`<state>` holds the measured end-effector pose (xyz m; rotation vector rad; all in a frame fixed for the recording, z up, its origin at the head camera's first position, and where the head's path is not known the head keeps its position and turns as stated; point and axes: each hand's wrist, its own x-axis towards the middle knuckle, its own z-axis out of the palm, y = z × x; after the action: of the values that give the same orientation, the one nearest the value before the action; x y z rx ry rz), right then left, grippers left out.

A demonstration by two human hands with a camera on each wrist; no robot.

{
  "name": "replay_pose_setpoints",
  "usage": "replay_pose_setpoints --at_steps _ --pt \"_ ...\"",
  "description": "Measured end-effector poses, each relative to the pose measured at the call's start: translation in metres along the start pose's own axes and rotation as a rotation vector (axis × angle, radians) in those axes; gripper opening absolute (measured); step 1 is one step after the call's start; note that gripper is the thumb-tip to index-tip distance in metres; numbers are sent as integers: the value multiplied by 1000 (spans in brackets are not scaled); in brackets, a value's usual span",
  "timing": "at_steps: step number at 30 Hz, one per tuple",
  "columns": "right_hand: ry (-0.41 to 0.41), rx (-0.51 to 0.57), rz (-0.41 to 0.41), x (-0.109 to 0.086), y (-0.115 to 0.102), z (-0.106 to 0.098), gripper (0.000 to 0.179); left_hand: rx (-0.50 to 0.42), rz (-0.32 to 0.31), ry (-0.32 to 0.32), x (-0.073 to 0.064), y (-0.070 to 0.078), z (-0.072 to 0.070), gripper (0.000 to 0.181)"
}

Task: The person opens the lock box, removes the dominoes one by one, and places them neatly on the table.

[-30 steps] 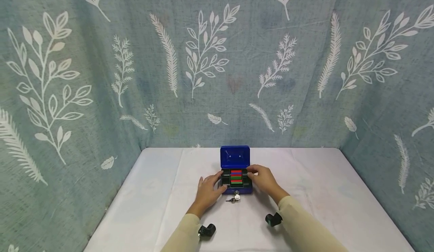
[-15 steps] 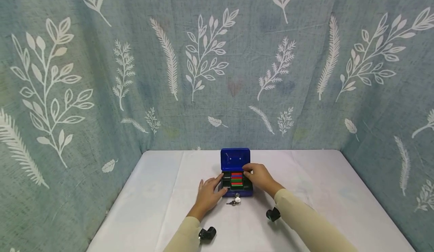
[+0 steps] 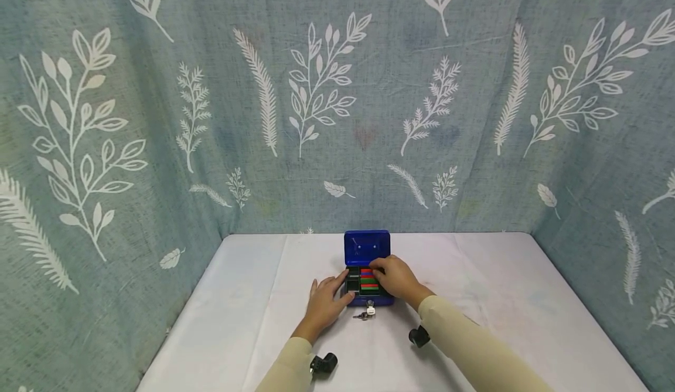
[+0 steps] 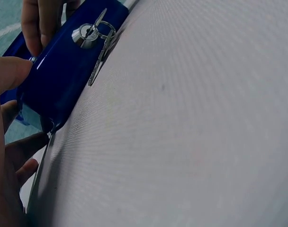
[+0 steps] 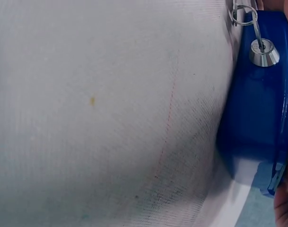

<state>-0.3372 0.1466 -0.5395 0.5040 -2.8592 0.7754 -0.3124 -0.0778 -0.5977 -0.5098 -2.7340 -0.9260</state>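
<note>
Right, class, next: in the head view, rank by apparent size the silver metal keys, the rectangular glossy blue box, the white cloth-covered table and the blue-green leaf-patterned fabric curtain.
1. Blue-green curtain
2. White table
3. Blue box
4. Silver keys

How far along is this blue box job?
Looks done: blue metal box open, silver key in its round lock. In hand: the right hand reaches over red, green and blue strips; the left hand touches the box. Left, perhaps: finishing with the strips, closing the upright blue lid.
</note>
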Motion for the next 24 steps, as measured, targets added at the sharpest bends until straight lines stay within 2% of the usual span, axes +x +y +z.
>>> replay_pose_setpoints --at_steps 5,13,19,24 --pt "17 -57 -32 1 -2 3 20 2 7 5 0 0 -1 64" --pt "-28 -133 -16 2 -7 4 24 6 13 4 -1 1 -1 64" --pt "-22 -155 -49 2 -7 7 23 5 11 12 0 -1 1 64" --pt "1 -126 -76 1 -6 9 20 11 16 11 -1 -1 2 64"
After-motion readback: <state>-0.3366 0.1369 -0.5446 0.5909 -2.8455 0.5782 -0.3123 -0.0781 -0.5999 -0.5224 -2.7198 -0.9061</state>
